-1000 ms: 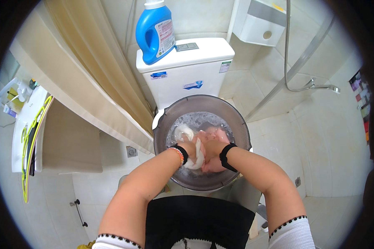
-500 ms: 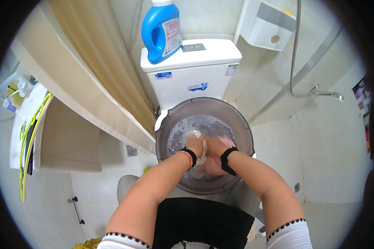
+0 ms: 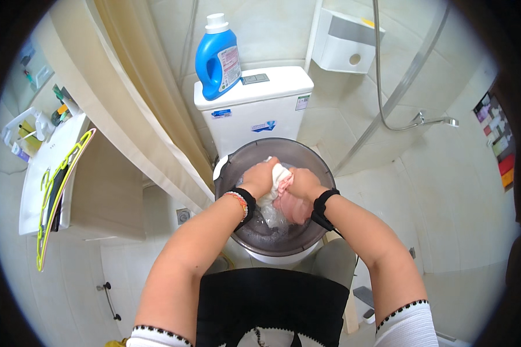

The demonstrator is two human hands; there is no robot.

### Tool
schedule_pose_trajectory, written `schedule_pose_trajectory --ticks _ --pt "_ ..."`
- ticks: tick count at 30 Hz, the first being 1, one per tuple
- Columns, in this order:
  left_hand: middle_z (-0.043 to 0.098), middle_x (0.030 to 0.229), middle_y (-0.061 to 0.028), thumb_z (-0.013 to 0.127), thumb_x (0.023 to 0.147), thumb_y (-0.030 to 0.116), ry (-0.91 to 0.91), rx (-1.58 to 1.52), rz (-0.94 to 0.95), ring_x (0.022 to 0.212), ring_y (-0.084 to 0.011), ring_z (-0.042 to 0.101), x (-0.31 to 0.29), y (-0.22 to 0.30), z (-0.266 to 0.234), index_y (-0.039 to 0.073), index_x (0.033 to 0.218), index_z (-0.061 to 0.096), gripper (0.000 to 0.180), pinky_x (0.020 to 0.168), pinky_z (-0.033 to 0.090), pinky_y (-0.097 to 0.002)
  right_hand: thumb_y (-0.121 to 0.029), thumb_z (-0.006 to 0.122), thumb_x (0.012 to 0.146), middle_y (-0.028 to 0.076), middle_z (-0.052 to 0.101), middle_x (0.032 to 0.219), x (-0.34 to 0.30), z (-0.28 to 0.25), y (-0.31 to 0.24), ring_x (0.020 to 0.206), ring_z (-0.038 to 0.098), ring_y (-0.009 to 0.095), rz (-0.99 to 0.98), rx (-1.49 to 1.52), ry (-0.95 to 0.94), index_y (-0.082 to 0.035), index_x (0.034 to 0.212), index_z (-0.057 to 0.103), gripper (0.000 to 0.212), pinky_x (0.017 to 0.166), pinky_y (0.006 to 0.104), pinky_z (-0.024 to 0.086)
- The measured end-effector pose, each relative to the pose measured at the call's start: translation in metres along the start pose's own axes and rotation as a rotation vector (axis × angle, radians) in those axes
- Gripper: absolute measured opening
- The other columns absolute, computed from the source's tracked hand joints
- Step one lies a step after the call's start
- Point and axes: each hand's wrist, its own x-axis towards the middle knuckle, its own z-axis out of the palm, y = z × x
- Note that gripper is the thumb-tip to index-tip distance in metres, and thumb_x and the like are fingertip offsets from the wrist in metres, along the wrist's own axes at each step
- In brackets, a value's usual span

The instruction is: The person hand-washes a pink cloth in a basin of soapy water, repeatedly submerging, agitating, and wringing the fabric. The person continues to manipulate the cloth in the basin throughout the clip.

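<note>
A dark translucent basin point(image 3: 324, 162) of sudsy water rests in front of the toilet tank. Both my hands are over it, with a wet white-and-pink cloth garment point(image 3: 281, 178) bunched between them. The white part is gripped by my left hand point(image 3: 260, 178), fingers curled round it. Close beside it, my right hand point(image 3: 304, 184) is closed on the pink part. Below the hands the rest of the pink cloth hangs into the water. Its lower end and the garment's exact kind cannot be made out. I wear black bands on both wrists.
On the white toilet tank point(image 3: 278, 87) stands a blue detergent bottle point(image 3: 208, 72). A beige curtain point(image 3: 133, 98) hangs at the left, beside a sink counter with yellow-green hangers point(image 3: 69, 165). At the right are a shower hose point(image 3: 379, 75) and a wall-mounted paper box point(image 3: 347, 43).
My hands have come up out of the suds with the garment and moved slightly apart, gathering it between them. The view has shifted, so the basin and tank sit a little further left.
</note>
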Motion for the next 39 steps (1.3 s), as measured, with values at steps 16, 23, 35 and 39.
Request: schedule_pose_trajectory --ticks 16,23,35,39 --pt "0.065 0.103 -0.0254 0.052 0.081 -0.007 0.036 -0.090 0.124 0.101 -0.0458 0.060 -0.034 -0.026 -0.024 0.010 0.118 0.052 0.040 0.086 0.047 -0.0503 -0.026 0.062 0.078 0.017 0.070 0.107 -0.039 -0.022 0.007 0.102 0.066 0.036 0.139 -0.115 0.015 -0.013 0.112 0.069 0.037 0.090 0.0427 0.052" --pt "0.064 0.110 -0.0251 0.068 0.075 0.000 -0.225 -0.093 0.059 0.108 -0.0405 0.061 -0.036 -0.047 -0.016 0.016 0.140 0.037 0.074 0.091 0.048 -0.0434 -0.032 0.073 0.074 0.017 0.063 0.126 -0.029 -0.012 0.008 0.121 0.056 0.036 0.228 -0.313 -0.175 -0.011 0.129 0.057 0.061 0.098 0.0425 0.048" --pt "0.033 0.152 -0.0266 0.085 0.059 0.015 -0.799 0.350 -0.159 0.130 -0.0402 0.049 -0.011 -0.060 0.031 0.015 0.156 0.023 0.115 0.104 0.044 -0.0465 -0.042 0.080 0.066 0.012 0.035 0.153 -0.021 0.064 -0.027 0.138 0.038 0.035 -0.342 -0.298 -0.435 -0.028 0.146 0.043 0.089 0.111 0.0527 0.032" --pt "0.043 0.143 -0.0281 0.085 0.061 0.023 -0.891 0.467 -0.039 0.127 -0.0404 0.050 -0.008 -0.054 0.035 0.027 0.158 0.008 0.123 0.098 0.047 -0.0470 -0.044 0.077 0.071 0.010 0.034 0.154 -0.008 0.083 -0.024 0.138 0.040 0.031 -0.297 -0.505 -0.541 -0.031 0.143 0.047 0.079 0.107 0.0505 0.037"
